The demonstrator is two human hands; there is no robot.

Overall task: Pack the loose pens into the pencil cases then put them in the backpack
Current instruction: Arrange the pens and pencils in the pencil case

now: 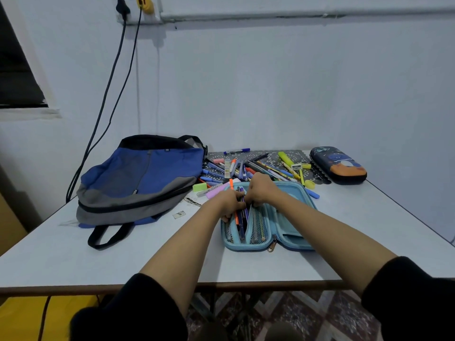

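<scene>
**A:** What have your hands got?

**B:** My left hand (230, 201) is curled round the tops of a bundle of pens (242, 221) that stand in the left pocket of the light blue pencil case (294, 190). My right hand (262, 190) is just beside it, knuckles up, fingers bent down at the middle divider. Their tips are hidden, so I cannot tell what it grips, if anything.

**A:** What is the case like?

**B:** It is a moulded shell with rounded corners, lying open on the table right in front of me. It has mesh pockets inside and a metal zip pull (272, 247) at the near edge.

**A:** And the other things?

**B:** The loose pens (242, 167) lie heaped just behind the case, on a dark patterned mat (295, 156) with a scalloped edge. They are thin plastic barrels, and among them are a fat yellow highlighter (285, 157), a pale pink marker (218, 191) and a green block of eraser (199, 187). The second pencil case (338, 166), dark, hard and oval with an orange band, lies closed at the far right. The backpack (140, 178), soft blue and grey fabric with black trim, is slumped flat on the left.

**A:** The surface and the room?

**B:** The table (147, 262) is smooth and pale with a brown edge, and it stands against a plain whitish wall (270, 82). Two dark cables (108, 99) hang down on the left. Under the table is a patterned tiled floor (320, 313).
</scene>
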